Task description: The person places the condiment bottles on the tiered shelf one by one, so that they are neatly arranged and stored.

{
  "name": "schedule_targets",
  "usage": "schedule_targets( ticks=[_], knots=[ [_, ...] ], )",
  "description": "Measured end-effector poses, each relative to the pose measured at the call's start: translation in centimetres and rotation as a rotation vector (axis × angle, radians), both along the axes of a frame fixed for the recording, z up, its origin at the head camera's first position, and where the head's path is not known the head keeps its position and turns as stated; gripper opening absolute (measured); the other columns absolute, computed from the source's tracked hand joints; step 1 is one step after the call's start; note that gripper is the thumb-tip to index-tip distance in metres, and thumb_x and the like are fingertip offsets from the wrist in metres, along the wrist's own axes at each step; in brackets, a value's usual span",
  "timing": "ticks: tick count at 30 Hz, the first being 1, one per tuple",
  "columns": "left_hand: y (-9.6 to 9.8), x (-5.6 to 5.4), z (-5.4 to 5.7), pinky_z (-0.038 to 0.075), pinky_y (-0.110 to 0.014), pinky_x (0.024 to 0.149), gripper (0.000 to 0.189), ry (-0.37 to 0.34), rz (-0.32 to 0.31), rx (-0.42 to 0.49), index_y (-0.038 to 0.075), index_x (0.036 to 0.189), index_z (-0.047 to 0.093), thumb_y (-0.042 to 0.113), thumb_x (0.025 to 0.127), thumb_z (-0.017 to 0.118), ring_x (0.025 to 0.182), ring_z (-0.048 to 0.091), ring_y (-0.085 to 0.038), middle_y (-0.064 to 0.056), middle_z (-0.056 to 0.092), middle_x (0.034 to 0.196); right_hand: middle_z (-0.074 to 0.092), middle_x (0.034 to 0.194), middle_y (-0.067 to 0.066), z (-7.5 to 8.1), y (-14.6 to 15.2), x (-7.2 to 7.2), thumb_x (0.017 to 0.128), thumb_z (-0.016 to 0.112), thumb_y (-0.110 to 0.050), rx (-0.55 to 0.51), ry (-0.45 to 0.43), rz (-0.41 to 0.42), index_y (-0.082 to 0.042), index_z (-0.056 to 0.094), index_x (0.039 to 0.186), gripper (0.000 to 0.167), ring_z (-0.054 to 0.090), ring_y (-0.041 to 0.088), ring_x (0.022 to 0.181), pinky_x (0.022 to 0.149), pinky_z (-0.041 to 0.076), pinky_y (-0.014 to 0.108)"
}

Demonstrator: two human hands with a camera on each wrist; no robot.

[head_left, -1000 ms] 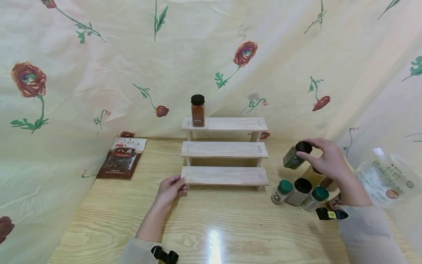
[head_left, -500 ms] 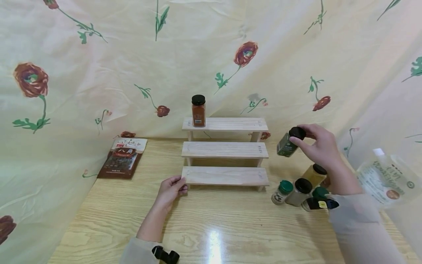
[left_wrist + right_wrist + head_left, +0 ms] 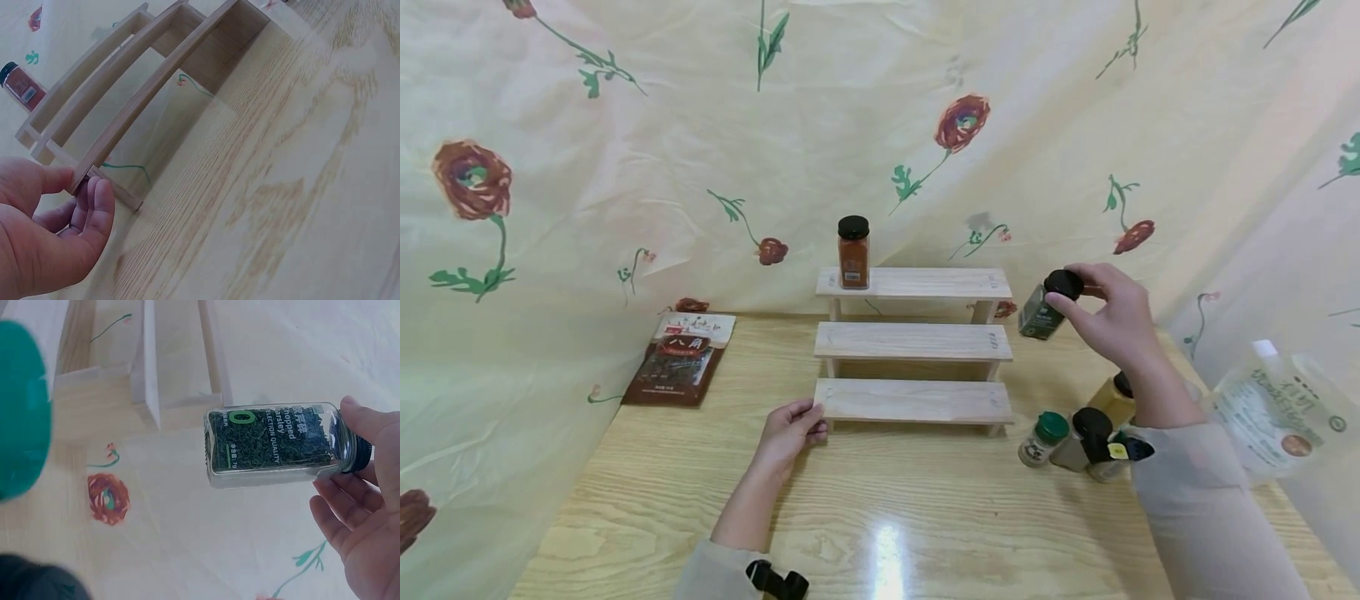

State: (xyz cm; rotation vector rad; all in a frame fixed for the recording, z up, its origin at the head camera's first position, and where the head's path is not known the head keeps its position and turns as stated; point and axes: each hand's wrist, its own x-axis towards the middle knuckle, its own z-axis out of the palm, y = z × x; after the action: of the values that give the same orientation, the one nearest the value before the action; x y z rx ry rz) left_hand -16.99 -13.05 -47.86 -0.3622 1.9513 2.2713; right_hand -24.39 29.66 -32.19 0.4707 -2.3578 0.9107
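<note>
My right hand [image 3: 1108, 312] pinches the black cap of a glass jar of chopped parsley [image 3: 272, 440]. The jar hangs tilted in the air, just right of the top tiers of a three-step wooden rack [image 3: 913, 402]. In the right wrist view its label faces the camera, with dark green flakes behind the glass. My left hand [image 3: 788, 433] grips the left end of the rack's lowest step; in the left wrist view the thumb [image 3: 57, 179] lies on top and the fingers curl beneath. A spice jar with red-orange contents [image 3: 853, 254] stands upright at the top step's left end.
On the right stand several more seasoning jars, among them a green-capped shaker [image 3: 1042, 440] and a yellow jar [image 3: 1111, 402], partly behind my right forearm. A clear spouted pouch [image 3: 1273, 408] is at the far right. A brown star-anise packet [image 3: 679, 360] lies at the left by the floral cloth.
My right hand has carried the parsley jar up and to the left, away from the other jars and toward the rack. The left hand has stayed on the lowest step.
</note>
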Motion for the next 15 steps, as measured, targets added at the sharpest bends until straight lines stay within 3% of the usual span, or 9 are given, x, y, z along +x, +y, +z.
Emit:
schedule_targets(
  ticks=[15],
  knots=[
    [0.0, 0.0, 0.1, 0.061, -0.022, 0.075, 0.041, 0.000, -0.002, -0.016, -0.017, 0.136, 0.050, 0.006, 0.103, 0.059, 0.081, 0.065, -0.014, -0.014, 0.065, 0.099, 0.065, 0.116, 0.015, 1.4, -3.6, -2.2, 0.090, 0.079, -0.013, -0.087, -0.028, 0.037, 0.001, 0.067, 0.127, 0.041, 0.052, -0.004, 0.098, 0.084, 0.047, 0.006]
  ],
)
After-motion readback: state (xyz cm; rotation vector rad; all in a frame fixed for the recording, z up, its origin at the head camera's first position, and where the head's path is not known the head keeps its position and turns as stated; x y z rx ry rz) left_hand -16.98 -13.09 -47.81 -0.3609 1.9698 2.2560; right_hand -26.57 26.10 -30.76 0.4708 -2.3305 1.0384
